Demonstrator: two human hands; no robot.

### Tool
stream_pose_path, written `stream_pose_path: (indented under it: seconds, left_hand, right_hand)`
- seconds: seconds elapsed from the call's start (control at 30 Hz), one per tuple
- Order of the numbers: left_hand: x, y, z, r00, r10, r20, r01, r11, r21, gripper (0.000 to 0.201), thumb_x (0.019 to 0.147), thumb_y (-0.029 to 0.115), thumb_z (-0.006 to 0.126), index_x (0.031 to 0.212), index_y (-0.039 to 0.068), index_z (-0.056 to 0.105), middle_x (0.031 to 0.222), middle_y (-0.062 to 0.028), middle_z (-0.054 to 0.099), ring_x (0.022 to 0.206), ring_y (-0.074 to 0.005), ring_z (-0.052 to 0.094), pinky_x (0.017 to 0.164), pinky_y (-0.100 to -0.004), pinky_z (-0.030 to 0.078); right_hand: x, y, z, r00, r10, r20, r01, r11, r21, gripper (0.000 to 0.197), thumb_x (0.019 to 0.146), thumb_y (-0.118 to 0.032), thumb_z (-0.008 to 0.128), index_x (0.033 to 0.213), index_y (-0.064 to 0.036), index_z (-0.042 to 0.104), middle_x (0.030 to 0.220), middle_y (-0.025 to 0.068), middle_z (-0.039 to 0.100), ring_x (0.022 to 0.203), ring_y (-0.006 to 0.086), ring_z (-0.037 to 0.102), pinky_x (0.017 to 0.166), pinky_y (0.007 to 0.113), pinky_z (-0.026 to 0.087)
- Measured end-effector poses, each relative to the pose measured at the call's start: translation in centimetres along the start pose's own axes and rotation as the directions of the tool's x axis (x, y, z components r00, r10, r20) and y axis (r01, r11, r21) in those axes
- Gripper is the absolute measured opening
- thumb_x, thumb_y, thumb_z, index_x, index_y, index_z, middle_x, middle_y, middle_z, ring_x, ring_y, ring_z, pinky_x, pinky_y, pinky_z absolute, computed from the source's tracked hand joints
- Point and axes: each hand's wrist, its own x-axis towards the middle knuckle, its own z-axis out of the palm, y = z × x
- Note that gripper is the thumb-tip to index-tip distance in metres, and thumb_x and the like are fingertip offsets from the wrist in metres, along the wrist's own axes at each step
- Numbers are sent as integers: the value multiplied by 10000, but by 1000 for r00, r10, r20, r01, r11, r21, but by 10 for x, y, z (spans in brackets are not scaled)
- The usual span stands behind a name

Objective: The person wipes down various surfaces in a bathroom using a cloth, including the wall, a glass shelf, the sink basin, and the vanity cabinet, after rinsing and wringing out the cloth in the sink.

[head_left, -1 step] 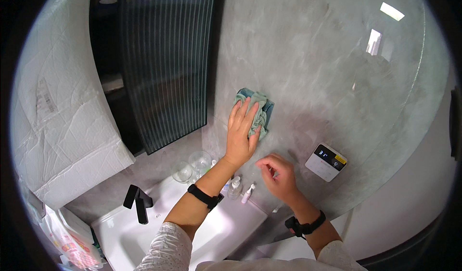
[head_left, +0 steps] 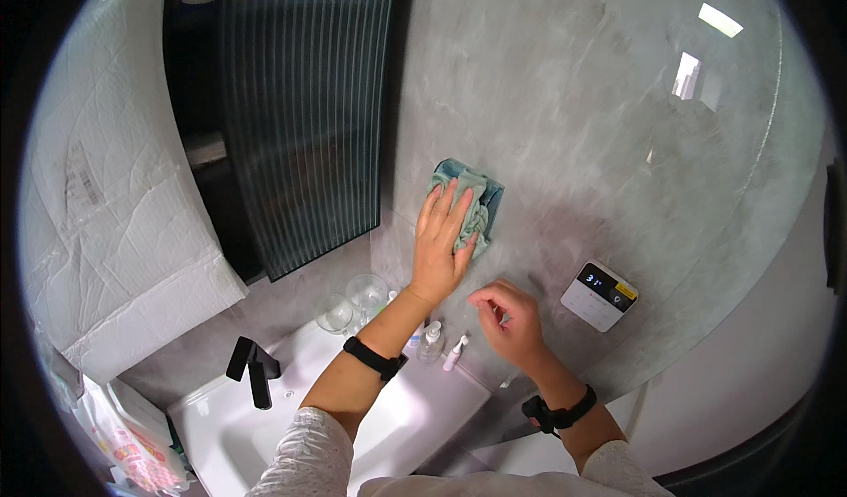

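Note:
My left hand (head_left: 438, 241) presses a crumpled pale green cloth (head_left: 475, 199) on the grey marbled wall, its fingers stretched over the cloth and its thumb along the lower edge. Behind the cloth a bluish, see-through square cover (head_left: 494, 199) shows at the edges; what lies under it is hidden. My right hand (head_left: 513, 321) hovers lower and to the right, with the fingers curled in and nothing visible in them. Left of it, on the washbasin's edge, stand a clear pump bottle (head_left: 431, 343) and a small pinkish-white bottle (head_left: 455, 354).
A white control panel (head_left: 599, 296) with a lit display is fixed to the wall at right. Two clear glasses (head_left: 334, 314) and a black tap (head_left: 253, 373) are at the white washbasin (head_left: 198, 431). A ribbed glass cabinet door (head_left: 309, 118) juts out beside white wrapping (head_left: 115, 188).

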Motion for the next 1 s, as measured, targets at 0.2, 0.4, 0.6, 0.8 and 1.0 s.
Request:
stream_pose_path:
  seconds: [0.2,0.4,0.6,0.8,1.0]
  left_hand:
    - [7,-12,5,978,-194,-73,182,972,-147,489,957,115,538,1431,19,465,1499,-250,406,1381,-417,390,1131,-436,313]
    - [-27,16,39,898,-376,-228,338,922,-190,509,969,100,505,1465,24,420,1523,-255,348,1377,-445,358,1142,-481,270]
    - [-84,40,48,996,-73,43,74,997,-36,718,844,11,573,1511,-1,308,1564,-297,238,1380,-517,309,1140,-553,259]
    - [15,68,57,998,26,57,-10,964,-265,775,787,-50,569,1509,-46,286,1560,-320,235,1414,-539,260,1159,-535,239]
    - [-112,58,73,983,-109,150,137,972,-190,850,750,-33,600,1526,-37,255,1554,-331,231,1423,-520,260,1166,-522,238]
  right_hand:
    - [-10,2,6,999,21,24,-22,999,23,127,850,67,595,916,-23,655,791,66,635,598,139,577,475,247,406]
    - [-20,12,-3,996,94,4,-94,996,-10,131,850,65,596,917,-29,658,794,62,640,598,142,580,470,245,398]
    - [-36,8,-17,999,34,3,-34,999,-42,144,845,63,606,929,-37,666,801,76,646,596,143,577,474,243,402]
    - [-58,1,-46,999,45,-22,-47,993,-112,160,842,65,606,943,-38,675,805,85,650,585,144,565,479,250,416]
    - [-68,-7,-50,997,73,3,-72,988,-136,147,851,54,608,944,-34,681,836,81,665,605,137,585,507,251,451]
